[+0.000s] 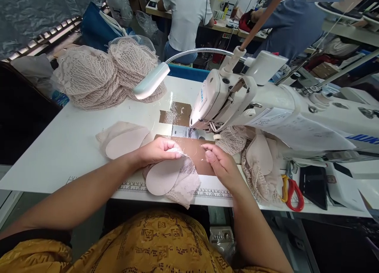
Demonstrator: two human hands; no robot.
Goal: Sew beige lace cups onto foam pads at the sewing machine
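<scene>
My left hand [161, 151] pinches the upper edge of a beige lace bra cup [186, 182] between thumb and fingers. A smooth oval pad [164, 176] lies on the lace, hanging over the table's front edge. To the right, my right hand [220, 162] is closed in a pinch, apart from the lace; whatever its fingertips hold is too fine to make out. Loose thread bits [195, 151] show between the hands. Just beyond them is the sewing machine [207, 99], its needle area lit. Another lace cup with a pad [127, 143] lies left of my left hand.
Stacked lace pieces [89, 75] stand at the back left. A lamp [152, 81] arches over the table [77, 146]. More lace cups [260, 158], red-and-yellow scissors [293, 194] and a black phone [314, 186] lie at the right. People sit working beyond.
</scene>
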